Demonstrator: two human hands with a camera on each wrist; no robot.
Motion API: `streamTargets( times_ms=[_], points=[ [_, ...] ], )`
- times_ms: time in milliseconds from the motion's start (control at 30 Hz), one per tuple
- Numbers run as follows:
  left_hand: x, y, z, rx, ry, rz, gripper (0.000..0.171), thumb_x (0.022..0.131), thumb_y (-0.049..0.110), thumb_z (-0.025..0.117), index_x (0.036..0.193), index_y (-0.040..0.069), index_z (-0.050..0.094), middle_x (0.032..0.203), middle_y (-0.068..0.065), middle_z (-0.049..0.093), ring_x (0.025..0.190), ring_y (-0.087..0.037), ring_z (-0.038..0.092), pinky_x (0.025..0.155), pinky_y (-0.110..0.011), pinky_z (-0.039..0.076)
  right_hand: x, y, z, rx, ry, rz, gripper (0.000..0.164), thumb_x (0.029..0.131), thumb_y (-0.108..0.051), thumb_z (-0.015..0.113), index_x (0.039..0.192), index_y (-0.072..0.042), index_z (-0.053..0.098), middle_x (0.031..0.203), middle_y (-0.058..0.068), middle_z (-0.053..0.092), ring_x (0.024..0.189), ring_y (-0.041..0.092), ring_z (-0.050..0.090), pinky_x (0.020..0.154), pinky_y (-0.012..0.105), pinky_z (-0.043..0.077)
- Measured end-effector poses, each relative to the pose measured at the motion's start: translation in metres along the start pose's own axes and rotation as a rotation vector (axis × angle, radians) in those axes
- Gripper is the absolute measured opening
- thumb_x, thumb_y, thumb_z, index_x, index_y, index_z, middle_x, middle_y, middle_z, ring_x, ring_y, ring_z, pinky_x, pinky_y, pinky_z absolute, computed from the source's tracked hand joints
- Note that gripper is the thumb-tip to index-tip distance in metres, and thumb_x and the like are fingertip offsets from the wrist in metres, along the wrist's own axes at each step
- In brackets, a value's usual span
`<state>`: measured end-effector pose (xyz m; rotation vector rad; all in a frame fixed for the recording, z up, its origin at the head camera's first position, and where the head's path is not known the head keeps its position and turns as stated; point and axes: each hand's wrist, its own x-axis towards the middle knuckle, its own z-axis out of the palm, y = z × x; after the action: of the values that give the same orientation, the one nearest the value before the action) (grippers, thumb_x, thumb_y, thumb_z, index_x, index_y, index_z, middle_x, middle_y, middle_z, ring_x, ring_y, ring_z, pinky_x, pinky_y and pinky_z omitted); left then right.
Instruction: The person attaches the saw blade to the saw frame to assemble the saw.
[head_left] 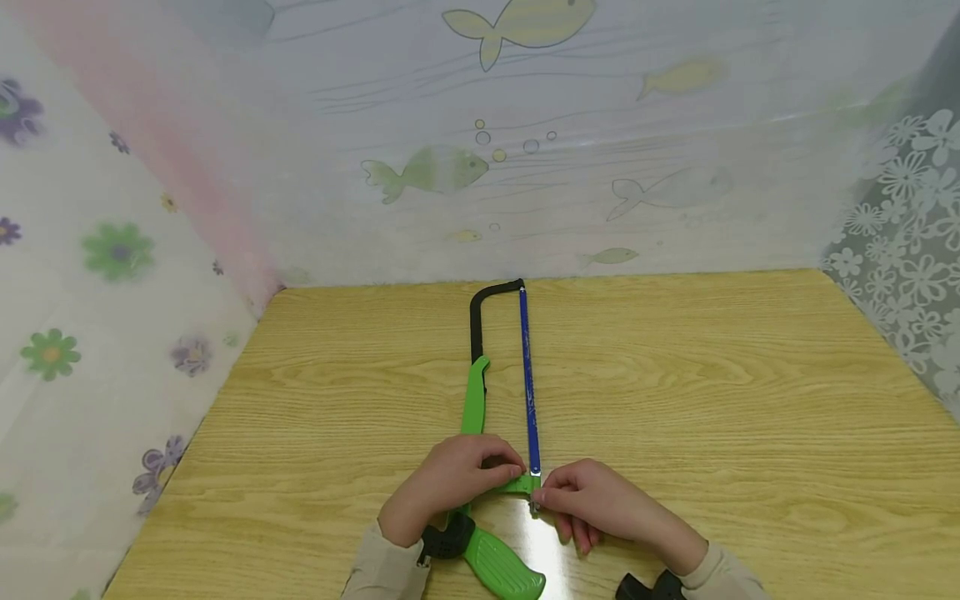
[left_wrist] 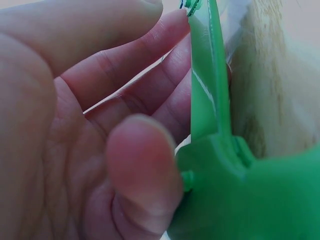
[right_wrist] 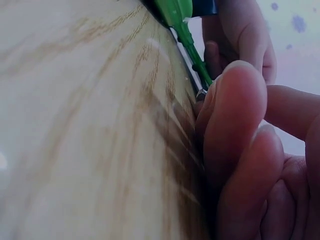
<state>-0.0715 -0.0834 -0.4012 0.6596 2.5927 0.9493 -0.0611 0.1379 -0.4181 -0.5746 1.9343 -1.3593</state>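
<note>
Wood-grain tabletop: one hacksaw, lying lengthwise mid-table, blue blade rightward; left hand, fingers curled about the green frame; right hand, pinching the metal end fitting (partly hidden); fish-printed sheeting behind.

The near edge of the table is cut off; toward it, the left hand hides part of the hacksaw; the right hand partly covers a metal fitting, too small to make out; the markings on the blue blade are unreadable.
</note>
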Motion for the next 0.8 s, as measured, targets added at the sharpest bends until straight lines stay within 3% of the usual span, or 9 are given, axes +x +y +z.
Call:
streamTargets(
  times_ms=[567,800],
  points=[
    [0.0008,-0.0013,0.0008,0.013,0.002,0.0,0.017,0.087,0.04,0.054,0.093,0.031,0.066,0.089,0.021,0.059,0.082,0.003,0.053,0.074,-0.024,0.043,0.0007,0.0013,-0.0007,-0.005,-0.003,0.003,0.033,0.087,-0.041,0.053,0.079,-0.011,0.063,0.056,0.003,0.057,0.037,0.015,0.051,0.035,0.03,0.04],
    [-0.0001,-0.0013,-0.0004,0.009,0.001,0.027,0.012,0.087,0.033,0.057,0.092,0.031,0.067,0.088,0.021,0.059,0.079,0.005,0.053,0.072,-0.021,0.043,0.0015,0.0028,-0.0006,-0.017,-0.002,-0.02,0.03,0.088,-0.039,0.052,0.08,-0.012,0.063,0.055,0.004,0.057,0.037,0.014,0.051,0.034,0.029,0.04]
  ],
)
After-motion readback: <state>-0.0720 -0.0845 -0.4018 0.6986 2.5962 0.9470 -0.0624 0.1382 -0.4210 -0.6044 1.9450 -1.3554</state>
